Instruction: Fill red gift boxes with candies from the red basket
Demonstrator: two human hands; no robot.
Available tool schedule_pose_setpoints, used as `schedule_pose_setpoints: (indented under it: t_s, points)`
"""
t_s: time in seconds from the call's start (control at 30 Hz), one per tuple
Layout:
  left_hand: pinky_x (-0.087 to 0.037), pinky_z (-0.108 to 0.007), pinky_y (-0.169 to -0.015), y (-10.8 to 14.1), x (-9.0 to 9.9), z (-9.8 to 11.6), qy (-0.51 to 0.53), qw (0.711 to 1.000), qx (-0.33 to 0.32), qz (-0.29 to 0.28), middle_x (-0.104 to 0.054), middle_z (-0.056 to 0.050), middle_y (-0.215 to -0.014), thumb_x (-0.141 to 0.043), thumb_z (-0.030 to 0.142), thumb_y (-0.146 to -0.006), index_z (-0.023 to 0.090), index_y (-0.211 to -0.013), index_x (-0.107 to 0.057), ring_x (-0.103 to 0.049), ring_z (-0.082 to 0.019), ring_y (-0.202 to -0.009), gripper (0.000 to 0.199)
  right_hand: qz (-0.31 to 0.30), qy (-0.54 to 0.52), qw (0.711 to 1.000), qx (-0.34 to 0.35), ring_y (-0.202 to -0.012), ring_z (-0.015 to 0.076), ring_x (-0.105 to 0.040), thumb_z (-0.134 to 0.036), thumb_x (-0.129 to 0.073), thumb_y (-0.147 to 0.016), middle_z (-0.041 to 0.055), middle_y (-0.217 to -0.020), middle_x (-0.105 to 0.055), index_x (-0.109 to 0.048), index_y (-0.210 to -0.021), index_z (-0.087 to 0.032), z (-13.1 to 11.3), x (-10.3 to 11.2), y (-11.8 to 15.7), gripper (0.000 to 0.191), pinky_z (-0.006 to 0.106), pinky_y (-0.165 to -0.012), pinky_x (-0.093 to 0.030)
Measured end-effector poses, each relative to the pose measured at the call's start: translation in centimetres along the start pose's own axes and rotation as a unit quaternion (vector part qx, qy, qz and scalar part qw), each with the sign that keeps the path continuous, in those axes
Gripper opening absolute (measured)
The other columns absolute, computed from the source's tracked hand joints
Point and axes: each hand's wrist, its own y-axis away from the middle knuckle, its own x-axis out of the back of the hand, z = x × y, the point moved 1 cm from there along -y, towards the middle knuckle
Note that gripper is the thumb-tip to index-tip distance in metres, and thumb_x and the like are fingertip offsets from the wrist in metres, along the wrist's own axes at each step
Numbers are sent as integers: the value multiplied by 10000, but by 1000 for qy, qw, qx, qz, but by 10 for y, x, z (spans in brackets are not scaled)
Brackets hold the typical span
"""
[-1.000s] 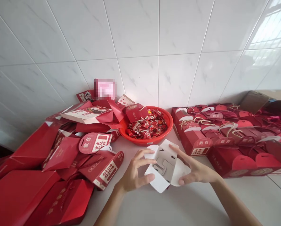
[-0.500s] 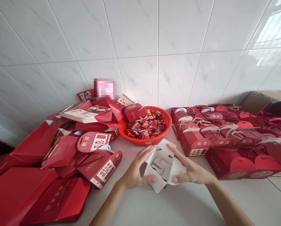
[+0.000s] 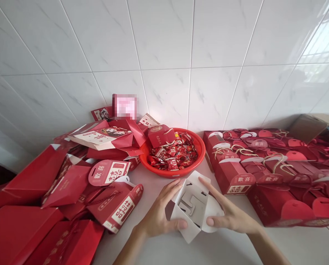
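Note:
Between my hands is a small open gift box (image 3: 195,198), its white inside facing up, with slotted tabs interlocked at the bottom and flaps splayed outward. My left hand (image 3: 164,213) grips its left side, thumb on the near flap and fingers behind the wall. My right hand (image 3: 229,211) holds the right side, thumb pressed on a rounded flap and index finger along the far edge. Just beyond the box stands a red plastic basket (image 3: 171,172) of red-wrapped candies (image 3: 178,152). A small red box (image 3: 161,136) with a cord handle rests on the candies.
Red folded boxes and bags (image 3: 67,184) are heaped on the left. Rows of red gift boxes (image 3: 236,176) with rope handles fill the right side. Behind them is a brown cardboard carton (image 3: 304,127). A tiled wall (image 3: 164,36) closes off the back.
The view has shifted slightly, so most things sit a little lower. Both hands keep their hold on the open box, which looks nearly the same.

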Motion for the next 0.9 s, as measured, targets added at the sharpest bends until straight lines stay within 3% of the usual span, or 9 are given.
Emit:
schedule_pose_setpoints:
  t_s: [0.2, 0.4, 0.47, 0.63, 0.8, 0.9]
  points:
    - [-335, -500, -1211, -1, 10, 0, -26, 999, 6, 31, -372, -116, -1610, -819, 621, -696, 306, -1536, -404, -347, -346, -1479, 988, 35, -81, 996, 1, -1534, 341, -210, -591, -821, -705, 73, -1697, -130, -163, -1619, -316, 8, -14, -14, 1159, 477, -1211, -246]
    - [-402, -537, -1159, -2, 17, -6, -24, 997, 28, 65, -438, -159, -1548, -825, 624, -683, 267, -1481, -487, -422, -389, -1425, 938, 112, -79, 990, 40, -1544, 318, -191, -665, -638, -841, 43, -1670, -256, -365, -1557, -355, 20, -17, -22, 827, 495, -1211, -249]
    - [-429, -526, -1140, -5, 15, -8, -12, 997, 23, 72, -464, -159, -1516, -827, 639, -669, 267, -1459, -511, -451, -388, -1403, 929, 140, -76, 985, 63, -1529, 321, -246, -686, -525, -896, 61, -1651, -304, -375, -1552, -345, 24, -13, -23, 754, 512, -1193, -293]
    - [-471, -527, -1094, -7, 0, -19, 18, 993, -7, 115, -518, -143, -1396, -799, 711, -642, 285, -1400, -566, -535, -388, -1308, 900, 264, -40, 955, 132, -1386, 338, -469, -655, -399, -955, 124, -1541, -469, -443, -1498, -288, 39, -1, -23, 657, 523, -1131, -390]
    - [-437, -597, -1106, -14, -26, -46, 36, 986, -22, 164, -468, -141, -1428, -750, 754, -664, 310, -1480, -466, -477, -432, -1353, 971, 367, 26, 924, 107, -1143, 314, -612, -558, -395, -994, 127, -1372, -599, -509, -1427, -290, 50, 6, -21, 522, 499, -1013, -476]
    - [-479, -629, -1055, -34, -31, -70, 53, 987, 22, 149, -586, -142, -1302, -639, 730, -796, 306, -1429, -543, -566, -431, -1259, 768, 384, 69, 916, 94, -1075, 297, -631, -547, -431, -987, 111, -1284, -641, -551, -1376, -292, 47, 4, -21, 480, 448, -954, -515]
